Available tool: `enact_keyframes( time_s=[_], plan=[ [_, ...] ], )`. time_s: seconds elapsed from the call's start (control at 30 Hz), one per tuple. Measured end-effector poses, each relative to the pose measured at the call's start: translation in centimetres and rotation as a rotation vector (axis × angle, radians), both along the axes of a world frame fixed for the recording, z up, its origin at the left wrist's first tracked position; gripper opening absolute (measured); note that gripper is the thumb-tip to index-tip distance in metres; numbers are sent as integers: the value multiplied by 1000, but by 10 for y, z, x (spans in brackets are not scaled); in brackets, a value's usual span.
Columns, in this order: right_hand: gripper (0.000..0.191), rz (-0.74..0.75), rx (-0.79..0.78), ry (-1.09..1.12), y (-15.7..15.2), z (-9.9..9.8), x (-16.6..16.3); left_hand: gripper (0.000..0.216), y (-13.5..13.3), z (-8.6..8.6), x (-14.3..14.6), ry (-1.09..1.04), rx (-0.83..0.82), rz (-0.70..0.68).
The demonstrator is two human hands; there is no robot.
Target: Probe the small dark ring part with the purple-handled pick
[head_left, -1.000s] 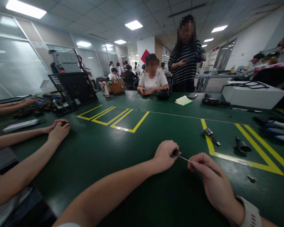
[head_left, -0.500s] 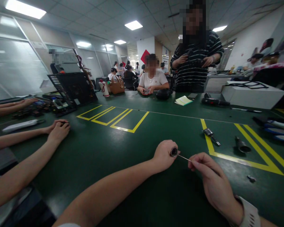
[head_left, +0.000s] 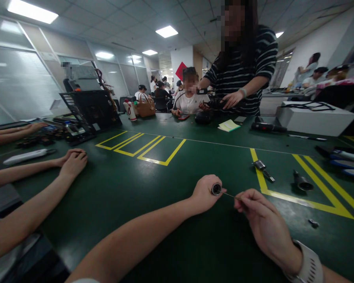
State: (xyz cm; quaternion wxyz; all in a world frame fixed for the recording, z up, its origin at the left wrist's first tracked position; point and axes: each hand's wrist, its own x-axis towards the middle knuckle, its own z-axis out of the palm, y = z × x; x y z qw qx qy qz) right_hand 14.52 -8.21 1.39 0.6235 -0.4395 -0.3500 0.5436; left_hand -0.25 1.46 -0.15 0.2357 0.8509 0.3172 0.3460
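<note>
My left hand [head_left: 205, 193] rests on the green table [head_left: 153, 188] as a fist wrapped round a small dark cylinder [head_left: 216, 189], whose round open end faces right. My right hand [head_left: 261, 220] pinches a thin metal rod [head_left: 228, 195]; the rod's tip sits at the cylinder's opening. A pale band is on my right wrist. Both hands lie close together near the table's front middle.
Two small metal parts [head_left: 263, 168] [head_left: 301, 182] lie inside yellow floor-tape lines at the right, a tiny piece [head_left: 314, 223] nearer me. A co-worker's arms and joined hands [head_left: 73, 160] rest at left. Across the table, a standing person [head_left: 242, 67] leans over, another sits; a white box [head_left: 314, 118] stands far right.
My hands have barely moved, the rod staying at the cylinder's mouth. The standing person in the striped top has come closer and bent over the far side of the table.
</note>
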Motion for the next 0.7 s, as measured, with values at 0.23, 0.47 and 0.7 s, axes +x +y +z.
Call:
enact_keyframes(
  time_s=[0.23,0.47,0.7],
  plan=[
    [12,-2,20,-142,-3,0,-1,20,-2,0,-1,45,50,16],
    [11,45,-36,38,3,-1,2,23,0,-1,1,33,18,-4],
    [11,40,-23,58,3,-4,3,23,0,2,3,31,-27,-2]
  ],
)
